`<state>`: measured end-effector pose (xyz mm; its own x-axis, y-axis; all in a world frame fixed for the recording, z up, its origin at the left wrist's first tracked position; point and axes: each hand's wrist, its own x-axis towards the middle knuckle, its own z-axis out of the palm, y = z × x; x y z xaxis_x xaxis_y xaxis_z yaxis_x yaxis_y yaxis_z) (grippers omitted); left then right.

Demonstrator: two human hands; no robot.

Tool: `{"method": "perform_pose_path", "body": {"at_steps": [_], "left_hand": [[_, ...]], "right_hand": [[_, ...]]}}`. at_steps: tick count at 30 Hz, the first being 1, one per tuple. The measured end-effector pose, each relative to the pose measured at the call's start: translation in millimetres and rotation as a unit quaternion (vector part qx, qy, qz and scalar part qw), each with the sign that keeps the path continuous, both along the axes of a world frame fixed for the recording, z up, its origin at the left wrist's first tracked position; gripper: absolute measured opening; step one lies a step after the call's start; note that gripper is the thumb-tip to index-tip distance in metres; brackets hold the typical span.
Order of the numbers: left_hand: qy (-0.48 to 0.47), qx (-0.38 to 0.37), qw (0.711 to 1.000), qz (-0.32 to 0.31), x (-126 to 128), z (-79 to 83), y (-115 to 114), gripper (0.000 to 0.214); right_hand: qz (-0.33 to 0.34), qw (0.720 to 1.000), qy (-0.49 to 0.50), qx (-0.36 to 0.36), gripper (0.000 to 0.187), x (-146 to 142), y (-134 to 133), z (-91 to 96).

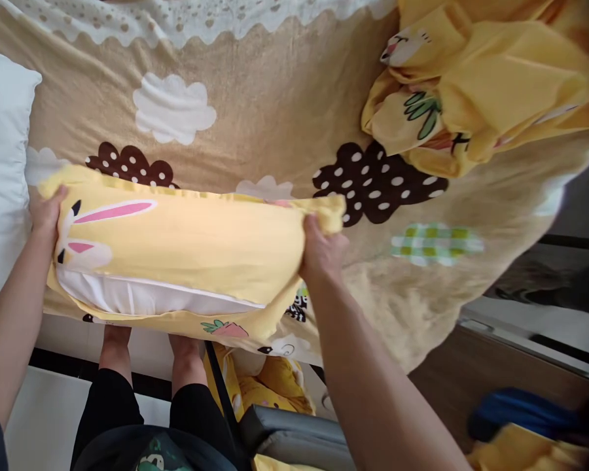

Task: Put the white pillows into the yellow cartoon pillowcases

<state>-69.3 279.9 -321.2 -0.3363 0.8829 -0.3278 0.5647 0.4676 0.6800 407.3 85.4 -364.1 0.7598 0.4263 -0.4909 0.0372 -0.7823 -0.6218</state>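
Note:
A pillow in a yellow pillowcase (201, 242) with a rabbit print and a carrot print spans the space between my hands, over the near edge of the bed. Along its near side the case gapes, and the white pillow inside (157, 296) shows through the slit. My left hand (48, 212) grips the pillow's left end, near the rabbit's face. At the right end, my right hand (322, 252) is closed around the case by its ruffled corner. Some of the fingers of both hands are hidden behind the fabric.
A tan blanket (255, 118) with cloud shapes covers the bed. Crumpled yellow bedding (510, 85) lies at the far right, and a white pillow (2, 176) at the left edge. Below stand a dark grey chair (294, 428) and more yellow fabric (269, 386).

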Motion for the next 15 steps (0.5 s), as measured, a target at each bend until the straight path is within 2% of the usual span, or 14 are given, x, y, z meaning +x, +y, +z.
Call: {"method": "perform_pose_path", "body": {"at_steps": [2, 4, 5, 6, 7, 8, 9, 10, 12, 14, 15], "left_hand": [[-0.010, 0.051, 0.996, 0.074, -2, 7.5, -1, 0.052], [-0.014, 0.063, 0.989, 0.132, -3, 16.5, -2, 0.043], [0.003, 0.064, 0.989, 0.136, -2, 21.8, -2, 0.042], [0.039, 0.066, 0.991, 0.113, 1, 28.0, -4, 0.044], [0.089, 0.072, 0.992, 0.059, 6, 35.0, -6, 0.049], [0.139, 0.085, 0.986, -0.020, 14, 42.6, -10, 0.056], [0.180, 0.099, 0.972, -0.117, 23, 49.8, -17, 0.063], [0.202, 0.108, 0.948, -0.221, 33, 55.9, -25, 0.067], [0.208, 0.094, 0.890, -0.394, 54, 60.5, -47, 0.061], [0.211, 0.052, 0.856, -0.469, 70, 52.7, -68, 0.057], [0.217, 0.034, 0.852, -0.476, 75, 45.3, -76, 0.058]], "right_hand": [[-0.021, 0.998, -0.053, -0.009, 0.035, 9, -5, 6.0], [-0.020, 0.996, -0.085, -0.018, 0.035, 21, -7, 11.6], [-0.018, 0.995, -0.095, -0.025, 0.032, 25, -6, 14.8], [-0.017, 0.994, -0.105, -0.034, 0.027, 27, -4, 18.8], [-0.019, 0.992, -0.118, -0.043, 0.023, 25, -1, 24.0], [-0.011, 0.990, -0.136, -0.045, 0.028, 19, 1, 30.4], [0.019, 0.986, -0.160, -0.033, 0.040, 9, 2, 37.6], [0.072, 0.980, -0.184, -0.011, 0.051, -6, 2, 44.6], [0.240, 0.947, -0.209, 0.037, 0.057, -41, -2, 53.1], [0.394, 0.898, -0.191, 0.031, 0.056, -71, -12, 47.8], [0.423, 0.888, -0.179, 0.000, 0.056, -79, -18, 39.6]]}}
